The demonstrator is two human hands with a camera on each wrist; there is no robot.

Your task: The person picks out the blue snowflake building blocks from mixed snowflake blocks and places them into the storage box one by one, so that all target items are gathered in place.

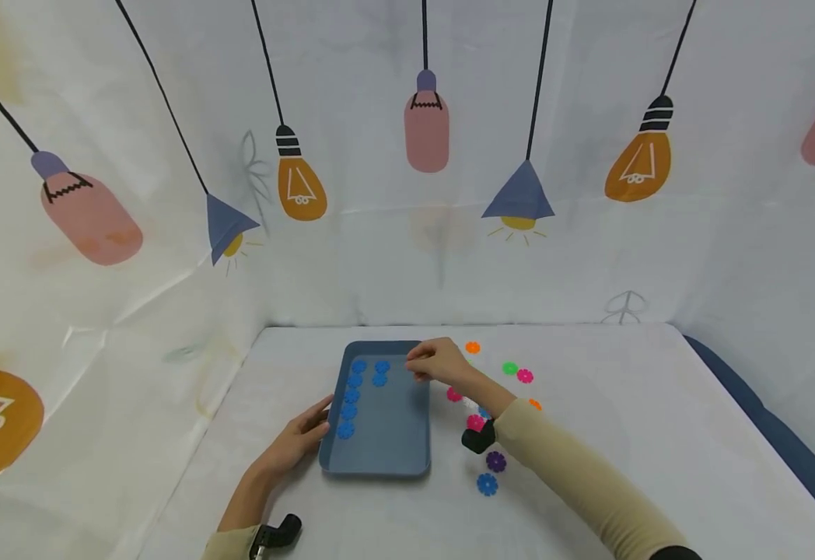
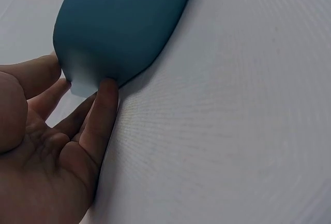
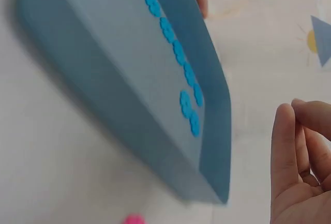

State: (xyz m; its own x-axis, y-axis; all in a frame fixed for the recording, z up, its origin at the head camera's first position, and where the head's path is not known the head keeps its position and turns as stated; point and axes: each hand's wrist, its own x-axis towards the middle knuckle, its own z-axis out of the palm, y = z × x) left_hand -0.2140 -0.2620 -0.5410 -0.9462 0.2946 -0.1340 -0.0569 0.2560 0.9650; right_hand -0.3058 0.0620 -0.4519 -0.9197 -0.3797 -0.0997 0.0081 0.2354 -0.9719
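Note:
A blue-grey tray (image 1: pixel 393 459) lies on the white table, with several blue flower-shaped pieces (image 1: pixel 348 411) in a column along its left side. Two more blue flower pieces (image 1: pixel 381 373) form a short second column at the far end. My left hand (image 1: pixel 295 443) rests beside the tray's left wall; its extended fingers (image 2: pixel 106 100) touch the outside. Over the tray's far right rim is my right hand (image 1: pixel 442 362). Thumb and index fingertips meet in the right wrist view, the other fingers are curled, and nothing shows between them.
Loose flower pieces lie right of the tray, partly behind my right forearm: pink (image 1: pixel 525 376), green (image 1: pixel 510 368), orange (image 1: pixel 473 348), purple (image 1: pixel 495 462) and blue (image 1: pixel 487 484). A white sheet (image 1: pixel 379 264) printed with lamps hangs behind the table.

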